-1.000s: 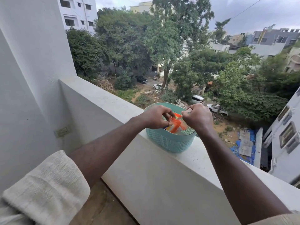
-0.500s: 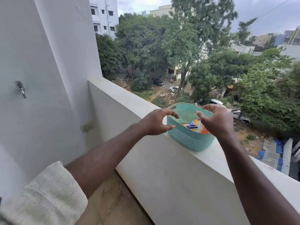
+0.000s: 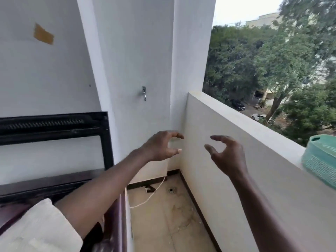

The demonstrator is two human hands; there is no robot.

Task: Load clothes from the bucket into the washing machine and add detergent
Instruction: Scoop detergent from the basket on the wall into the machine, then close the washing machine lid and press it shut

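Observation:
My left hand (image 3: 161,145) and my right hand (image 3: 227,153) float in front of me with curled fingers apart, holding nothing. A teal perforated basket (image 3: 320,160) stands on the balcony ledge (image 3: 245,120) at the far right edge, well away from both hands; its inside is cut off from view. The dark maroon top edge of a machine (image 3: 116,220) shows under my left forearm, mostly hidden. No clothes or bucket are in sight.
A black metal frame (image 3: 105,139) sits against the white wall on the left. A metal hook (image 3: 144,92) is fixed to the pillar. On the tiled floor (image 3: 163,215) lie a white cord (image 3: 151,195) and a drain (image 3: 171,190). Trees and parked cars lie beyond the ledge.
Both hands let go of the orange packet into the basket and pulled away. My view swung left, so the basket now sits at the far right.

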